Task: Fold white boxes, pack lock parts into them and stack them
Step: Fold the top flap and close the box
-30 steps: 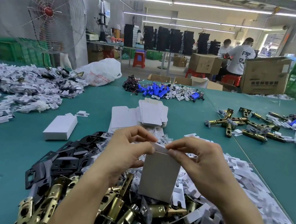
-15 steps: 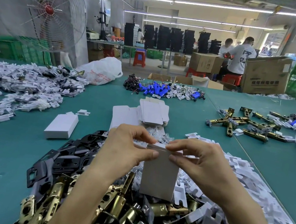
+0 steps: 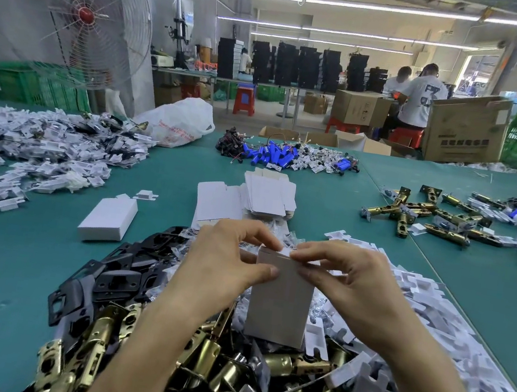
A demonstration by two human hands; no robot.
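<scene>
A small white cardboard box [image 3: 280, 299] is held upright between both hands, above a heap of brass-coloured latch bolts [image 3: 208, 366] on the green counter [image 3: 6, 259]. Its long axis is vertical, with the flap end uppermost. The upper left edge is gripped by the left hand [image 3: 227, 258], thumb on the near face. The top flap [image 3: 285, 252] is pinched by the right hand [image 3: 351, 283]. With both hands equally near, a downward tuck of the flap is judged to be next.

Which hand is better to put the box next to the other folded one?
Probably the left hand: it grips the held box, and the folded box lies left of it on the table.
</scene>
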